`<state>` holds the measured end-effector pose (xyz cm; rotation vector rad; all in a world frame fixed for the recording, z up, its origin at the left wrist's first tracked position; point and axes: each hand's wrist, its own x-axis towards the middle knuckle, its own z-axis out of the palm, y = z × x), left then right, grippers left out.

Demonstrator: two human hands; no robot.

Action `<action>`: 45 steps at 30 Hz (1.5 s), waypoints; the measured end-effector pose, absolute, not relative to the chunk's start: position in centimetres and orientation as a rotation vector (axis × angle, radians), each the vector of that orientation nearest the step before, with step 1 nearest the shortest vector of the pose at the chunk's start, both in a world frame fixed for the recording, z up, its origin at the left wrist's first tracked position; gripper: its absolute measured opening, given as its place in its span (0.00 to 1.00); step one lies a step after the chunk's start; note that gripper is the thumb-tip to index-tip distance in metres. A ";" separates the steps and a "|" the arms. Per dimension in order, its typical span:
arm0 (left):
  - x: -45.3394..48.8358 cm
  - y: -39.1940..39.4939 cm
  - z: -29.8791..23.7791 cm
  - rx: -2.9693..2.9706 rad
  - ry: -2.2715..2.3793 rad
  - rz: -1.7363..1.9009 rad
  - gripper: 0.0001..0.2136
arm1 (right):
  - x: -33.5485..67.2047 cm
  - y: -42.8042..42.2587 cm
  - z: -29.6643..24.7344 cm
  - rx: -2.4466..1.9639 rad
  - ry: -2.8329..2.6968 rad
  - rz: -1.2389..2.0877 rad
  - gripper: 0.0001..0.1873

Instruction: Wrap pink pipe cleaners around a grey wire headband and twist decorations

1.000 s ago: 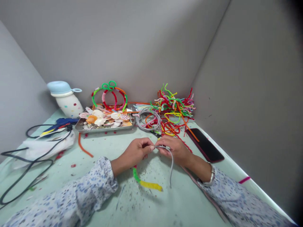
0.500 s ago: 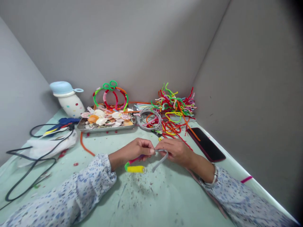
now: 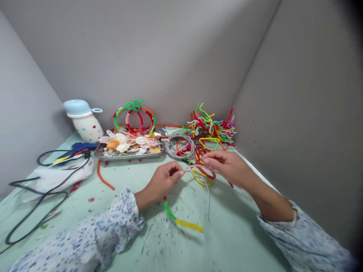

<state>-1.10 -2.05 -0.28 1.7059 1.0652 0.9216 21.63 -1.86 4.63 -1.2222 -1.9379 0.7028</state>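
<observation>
My left hand [image 3: 163, 181] is closed in a pinch on a thin grey wire [image 3: 209, 204], whose free end curves down to the right. Below that hand hangs a wrapped strand [image 3: 185, 223], fuzzy green then yellow, with a bit of pink-red at its top; its upper part is hidden by the hand. A pale pink pipe cleaner [image 3: 194, 166] stretches from the left fingertips to my right hand [image 3: 227, 166], which pinches its far end between thumb and fingers. Yellow and red pipe cleaner loops [image 3: 202, 181] lie on the table just behind.
A metal tray [image 3: 127, 158] of seashells [image 3: 121, 145] stands at the back, with fuzzy rings [image 3: 134, 119] behind. Beside it are a wire coil [image 3: 180, 155] and a pipe cleaner pile [image 3: 211, 124]. A bottle [image 3: 87, 128], black cable [image 3: 25, 185] and plastic bag [image 3: 62, 173] occupy the left.
My right hand has moved right and up, away from my left hand, drawing out the pink pipe cleaner. The green and yellow strand now hangs further right and lower. The phone is now hidden.
</observation>
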 end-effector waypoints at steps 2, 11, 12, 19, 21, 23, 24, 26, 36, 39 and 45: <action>-1.1 -2.3 -0.2 1.826 1.093 0.978 0.07 | 21.5 -2.3 5.2 -1.263 -1.881 1.014 0.16; -0.7 -3.6 0.4 2.158 1.051 1.021 0.06 | 18.4 -2.7 2.6 -1.241 -1.685 1.334 0.15; -0.7 -3.6 0.3 2.166 1.052 1.015 0.06 | 18.3 -2.7 2.3 -1.247 -1.653 1.362 0.15; -0.8 -3.7 -0.3 2.232 1.074 1.009 0.05 | 17.8 -3.2 2.1 -1.226 -1.581 1.416 0.10; -0.8 -3.7 -0.3 2.230 1.115 1.005 0.05 | 17.6 -3.3 2.2 -1.236 -1.575 1.424 0.09; -0.7 -3.7 -0.3 2.220 1.148 0.997 0.05 | 17.5 -3.3 2.1 -1.247 -1.571 1.421 0.09; -0.7 -3.7 -0.3 2.213 1.156 0.993 0.05 | 17.4 -3.3 2.0 -1.246 -1.568 1.419 0.08; -0.7 -3.6 -0.4 2.192 1.162 0.989 0.05 | 17.4 -3.2 1.8 -1.232 -1.559 1.420 0.08; -0.7 -3.6 -0.3 2.147 1.198 0.961 0.08 | 17.2 -3.0 0.9 -1.165 -1.612 1.315 0.06; -0.7 -3.7 -0.2 2.170 1.207 0.951 0.08 | 17.2 -3.1 0.6 -1.158 -1.655 1.241 0.07; -0.8 -3.7 -0.3 2.178 1.228 0.931 0.08 | 17.3 -3.3 0.3 -1.159 -1.761 1.061 0.06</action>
